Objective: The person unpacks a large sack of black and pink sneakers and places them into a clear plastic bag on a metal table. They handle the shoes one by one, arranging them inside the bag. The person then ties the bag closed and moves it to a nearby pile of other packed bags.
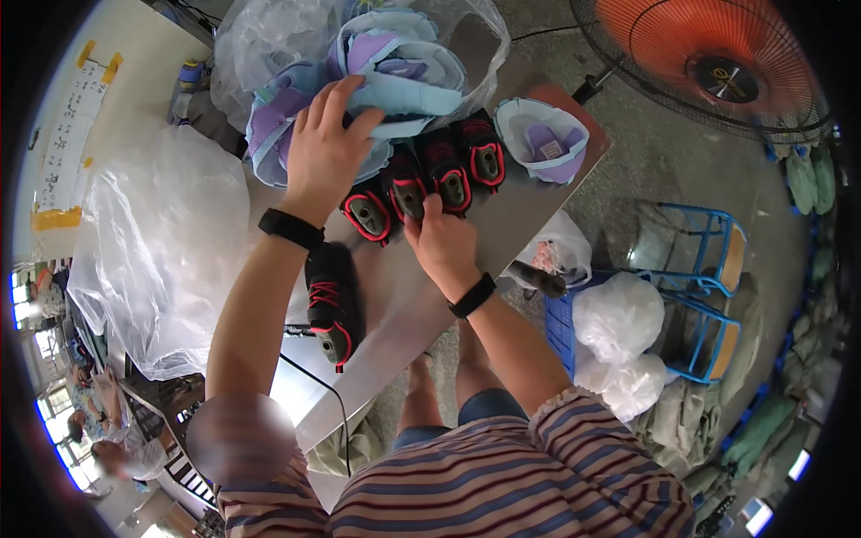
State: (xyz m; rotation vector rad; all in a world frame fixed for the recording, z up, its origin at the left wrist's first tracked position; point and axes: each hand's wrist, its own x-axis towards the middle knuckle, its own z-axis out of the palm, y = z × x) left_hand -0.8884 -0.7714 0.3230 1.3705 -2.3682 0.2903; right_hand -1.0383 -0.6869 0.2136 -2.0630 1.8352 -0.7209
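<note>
Left hand [325,143]: fingers spread wide, palm down on a pile of lilac-and-pale-blue shoe uppers [395,63] spilling from a clear plastic bag [260,36]. Right hand [441,242]: fingers pinched narrow on one of four black-and-red shoe uppers [421,184] in a row on the grey worktable [502,215]. Another black-and-red shoe [334,305] lies near the left forearm.

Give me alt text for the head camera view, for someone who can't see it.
Seen from above, the left hand rests on a pile of lilac and pale-blue shoe uppers while the right hand touches a row of black-and-red shoes on a grey table.
</note>
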